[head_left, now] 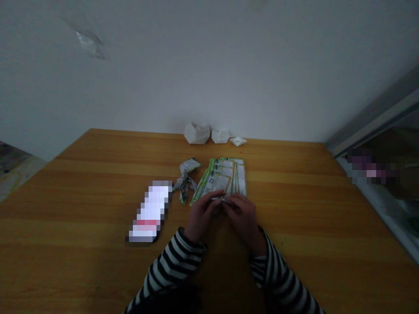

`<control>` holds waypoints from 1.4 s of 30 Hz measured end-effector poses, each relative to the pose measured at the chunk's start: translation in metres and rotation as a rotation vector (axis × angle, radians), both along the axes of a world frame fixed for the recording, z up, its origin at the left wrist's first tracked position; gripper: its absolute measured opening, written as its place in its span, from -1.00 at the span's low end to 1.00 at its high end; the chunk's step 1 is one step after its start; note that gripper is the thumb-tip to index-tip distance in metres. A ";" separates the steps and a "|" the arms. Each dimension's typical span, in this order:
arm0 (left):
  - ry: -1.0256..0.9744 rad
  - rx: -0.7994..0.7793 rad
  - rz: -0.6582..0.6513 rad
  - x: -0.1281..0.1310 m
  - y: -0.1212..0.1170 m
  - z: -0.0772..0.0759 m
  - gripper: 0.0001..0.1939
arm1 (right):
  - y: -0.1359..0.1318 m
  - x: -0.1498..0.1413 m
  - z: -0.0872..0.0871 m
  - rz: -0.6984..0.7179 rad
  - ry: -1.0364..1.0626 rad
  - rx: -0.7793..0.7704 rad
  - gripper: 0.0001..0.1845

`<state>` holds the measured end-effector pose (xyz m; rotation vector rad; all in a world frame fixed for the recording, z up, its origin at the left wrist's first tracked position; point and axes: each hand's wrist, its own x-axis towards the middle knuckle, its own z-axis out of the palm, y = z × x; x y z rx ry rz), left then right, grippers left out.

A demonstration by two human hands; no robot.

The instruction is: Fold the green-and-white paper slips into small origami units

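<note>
My left hand and my right hand meet over the wooden table, fingers pinched together on a small folded piece of paper between them. Both wrists wear black-and-white striped sleeves. Just beyond my fingers lies a fanned stack of green-printed paper sheets. To its left lie a few folded printed-paper pieces.
Three white folded paper shapes sit at the table's far edge against the pale wall. A blurred-out white rectangular object lies left of my hands. A window frame borders the table's right side.
</note>
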<state>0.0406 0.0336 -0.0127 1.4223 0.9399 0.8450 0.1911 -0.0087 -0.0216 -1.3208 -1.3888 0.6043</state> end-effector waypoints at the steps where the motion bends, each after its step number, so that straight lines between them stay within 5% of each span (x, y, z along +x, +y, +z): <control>1: -0.001 0.008 -0.005 -0.001 0.000 0.000 -0.69 | 0.000 0.000 -0.001 0.019 0.008 -0.008 -0.92; 7: -0.027 0.078 -0.070 -0.003 0.002 0.004 -0.76 | 0.005 0.000 -0.007 0.170 0.220 -0.155 -0.93; 12: -0.087 0.142 -0.117 -0.004 0.003 0.005 -0.76 | 0.003 -0.001 -0.006 0.050 0.320 -0.146 -0.96; 19: -0.033 -0.011 -0.065 -0.005 0.006 0.005 -0.57 | -0.005 0.006 -0.007 -0.035 -0.170 0.077 -0.67; 24: 0.037 -0.048 -0.034 -0.003 0.005 0.006 -0.69 | -0.005 0.001 -0.009 0.075 -0.378 0.025 -0.57; 34: -0.179 -0.229 0.072 -0.010 0.012 -0.003 -0.53 | 0.000 0.000 0.001 0.213 0.006 0.014 -0.63; 38: -0.275 -0.336 0.073 -0.006 0.007 -0.003 -0.47 | -0.003 -0.005 0.000 0.050 0.146 -0.016 -0.74; 42: -0.207 -0.288 0.141 -0.002 0.002 -0.003 -0.67 | -0.006 -0.010 -0.005 0.012 -0.015 -0.119 -0.73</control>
